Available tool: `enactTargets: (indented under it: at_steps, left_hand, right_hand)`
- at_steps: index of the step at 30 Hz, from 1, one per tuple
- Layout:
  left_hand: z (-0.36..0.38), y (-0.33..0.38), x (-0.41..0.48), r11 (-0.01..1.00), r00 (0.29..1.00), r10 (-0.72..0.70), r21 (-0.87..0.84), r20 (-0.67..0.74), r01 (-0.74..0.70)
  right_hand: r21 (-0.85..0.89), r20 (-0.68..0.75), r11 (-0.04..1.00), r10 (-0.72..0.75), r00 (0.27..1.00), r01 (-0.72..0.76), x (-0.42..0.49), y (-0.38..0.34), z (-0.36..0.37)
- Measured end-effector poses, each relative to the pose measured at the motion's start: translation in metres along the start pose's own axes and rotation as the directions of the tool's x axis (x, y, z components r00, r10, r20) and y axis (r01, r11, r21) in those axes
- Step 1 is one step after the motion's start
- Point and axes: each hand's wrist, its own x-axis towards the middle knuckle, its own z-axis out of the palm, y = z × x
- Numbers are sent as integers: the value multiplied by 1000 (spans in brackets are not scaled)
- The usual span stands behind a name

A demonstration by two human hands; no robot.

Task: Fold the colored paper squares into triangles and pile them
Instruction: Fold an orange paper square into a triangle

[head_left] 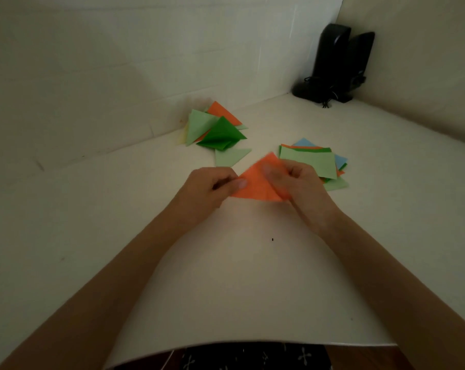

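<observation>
Nearest to the camera, at the lower edge, is a dark cloth with small white crosses. Above it spreads the white table, which reaches the corner of the walls. In that corner stand two black speakers.

Near the back wall lies the pile of folded triangles – green, light green and orange. To the right of it lies the stack of unfolded squares, with a light green one on top. One light green triangle lies alone between them.

The orange paper, in triangle shape, is at the middle of the table. The left hand pinches its left corner with curled fingers. The right hand grips its right side – this hand is blurred, so probably thumb on top.
</observation>
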Motion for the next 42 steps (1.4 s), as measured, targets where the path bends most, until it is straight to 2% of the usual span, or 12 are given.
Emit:
enactTargets:
  at_steps: [2,3,6,10,16,23,27,30,33,35,39,42]
  left_hand:
    - [4,3,1,978,981,-120,-191,-152,90]
    - [7,4,1,958,959,-179,-262,-221,119]
    - [18,7,1,923,927,-245,-362,-283,133]
    - [23,12,0,931,961,-162,-356,-226,73]
    - [21,8,1,916,952,-211,-385,-222,113]
    - [16,6,1,907,939,-266,-386,-218,168]
    - [14,4,2,883,895,-339,-427,-290,196]
    - [11,6,3,763,866,-430,-615,-255,198]
    - [20,18,1,637,901,-428,-732,-73,243]
    - [30,26,-1,545,913,-409,-804,-7,238]
    - [29,26,0,309,874,-482,-945,-58,107]
    - [24,22,0,260,876,-479,-962,-58,79]
  right_hand:
    - [277,1,960,24,1000,-23,4,-4,-2]
    - [329,18,943,37,999,-41,5,-5,-2]
    - [168,120,981,79,990,-99,-2,-2,7]
    - [-13,113,999,37,993,-36,-8,2,17]
    - [71,-64,997,-18,998,23,0,2,5]
    - [84,-67,994,-68,995,73,4,4,-6]
    - [79,-119,992,-84,989,93,5,7,-4]
    - [126,-234,982,-109,966,142,7,7,-6]
    - [140,-253,969,-164,953,204,3,7,0]
    - [112,-205,966,-206,957,232,0,8,6]
    - [77,-6,982,-170,985,170,-3,8,11]
    - [-35,138,996,-75,988,80,-6,8,14]
